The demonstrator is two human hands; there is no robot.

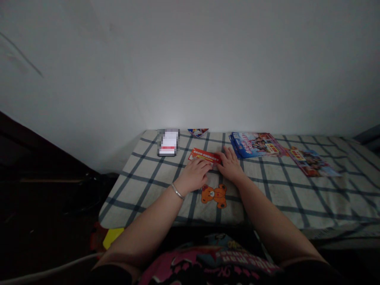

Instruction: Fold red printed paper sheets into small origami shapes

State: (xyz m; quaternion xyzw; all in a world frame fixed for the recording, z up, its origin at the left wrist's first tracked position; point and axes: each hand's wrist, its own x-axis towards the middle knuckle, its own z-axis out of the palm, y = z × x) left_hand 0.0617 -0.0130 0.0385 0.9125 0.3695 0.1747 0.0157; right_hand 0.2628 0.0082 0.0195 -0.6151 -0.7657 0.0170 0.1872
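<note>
A red folded paper flyer [204,153] with white and yellow print lies on the checked cloth in front of me. My left hand [194,173] rests over its lower left part, the fingers bent and pressed on the paper. At the flyer's right end is my right hand [230,165], thumb and index finger closed at the edge, the other fingers stretched out beyond it. Part of the paper is hidden under my fingers. Just below my hands, an orange teddy bear print [213,196] shows on the cloth.
A phone with a lit, blurred screen [168,143] lies at the back left. Beside it is a folded paper triangle [198,132] near the wall [190,71]. On the right are a stack of blue flyers [257,143] and another colourful flyer [314,161]. The checked tablecloth [139,190] covers the table.
</note>
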